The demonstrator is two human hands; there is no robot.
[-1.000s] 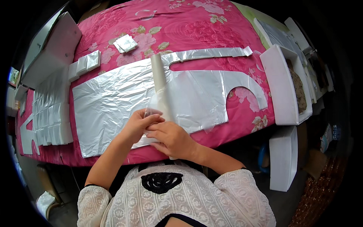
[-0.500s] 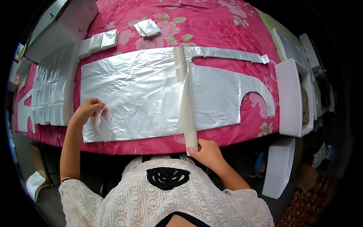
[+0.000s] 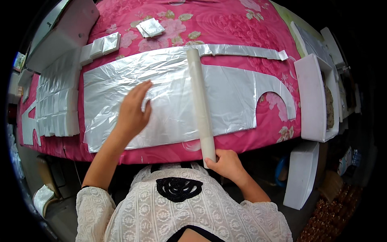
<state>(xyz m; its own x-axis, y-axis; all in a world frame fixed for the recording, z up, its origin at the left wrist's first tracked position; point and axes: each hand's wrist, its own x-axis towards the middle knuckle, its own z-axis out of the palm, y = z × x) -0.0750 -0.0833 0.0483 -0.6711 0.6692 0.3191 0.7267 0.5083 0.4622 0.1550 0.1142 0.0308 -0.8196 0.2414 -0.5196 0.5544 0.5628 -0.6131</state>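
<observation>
Fingers (image 3: 139, 90) of the left hand (image 3: 132, 109) lie nearly straight and close together, flat on the crinkled silver foil sheet (image 3: 161, 101); half a second ago this hand sat at the sheet's near left corner, and it has since moved up and inward toward the middle. The right hand (image 3: 226, 164) has its fingers curled tight around the near end of the long white cardboard-like tube (image 3: 200, 105), which a second ago stood tilted up between both hands and now lies flat across the sheet, running from the near edge to the far one.

The foil sheet is wide and shiny, with fine wrinkles, a rounded notch cut from its right end and a narrow strip (image 3: 242, 50) reaching along its far side. It rests on the surface, covered by a pink quilted cloth with a flower print (image 3: 225, 24).

Small folded silver squares (image 3: 150, 27) lie farther back, and rows of similar pieces (image 3: 56, 97) fill the left side. White foam-like blocks (image 3: 310, 97) stand at the right, though what they hold is hard to tell.
</observation>
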